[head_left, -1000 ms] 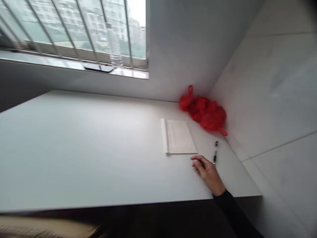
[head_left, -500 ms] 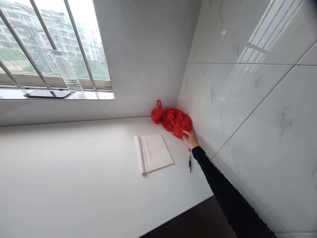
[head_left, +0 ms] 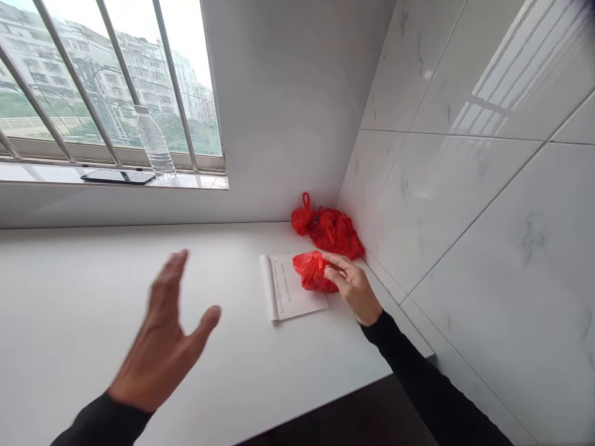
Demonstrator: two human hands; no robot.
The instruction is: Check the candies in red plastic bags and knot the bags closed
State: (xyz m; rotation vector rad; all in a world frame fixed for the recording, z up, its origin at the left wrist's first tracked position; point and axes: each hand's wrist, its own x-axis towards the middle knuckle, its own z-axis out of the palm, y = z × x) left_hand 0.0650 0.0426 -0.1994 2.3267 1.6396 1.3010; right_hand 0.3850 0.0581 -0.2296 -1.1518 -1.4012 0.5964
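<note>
Pinched in the fingers of my right hand (head_left: 353, 286) is a red plastic bag (head_left: 312, 271), held above an open notebook (head_left: 297, 303) and covering part of its page. My left hand (head_left: 170, 334) hangs over the white table at the left, thumb and fingers spread, slightly blurred, with nothing in it. More red plastic bags (head_left: 337, 232) lie bunched in the corner behind my right hand. At their left end, one small bag (head_left: 303, 220) has its handle loop standing up.
A tiled wall (head_left: 465, 204) bounds the white table (head_left: 223, 384) on the right, a grey wall at the back. On the windowsill stand a clear water bottle (head_left: 155, 145) and a flat dark tablet-like device (head_left: 116, 177). The table's front edge runs across the bottom.
My right hand has lifted a red bag from the pile and brought it left and nearer, over the notebook. My left hand has come into view. The camera view has shifted slightly.
</note>
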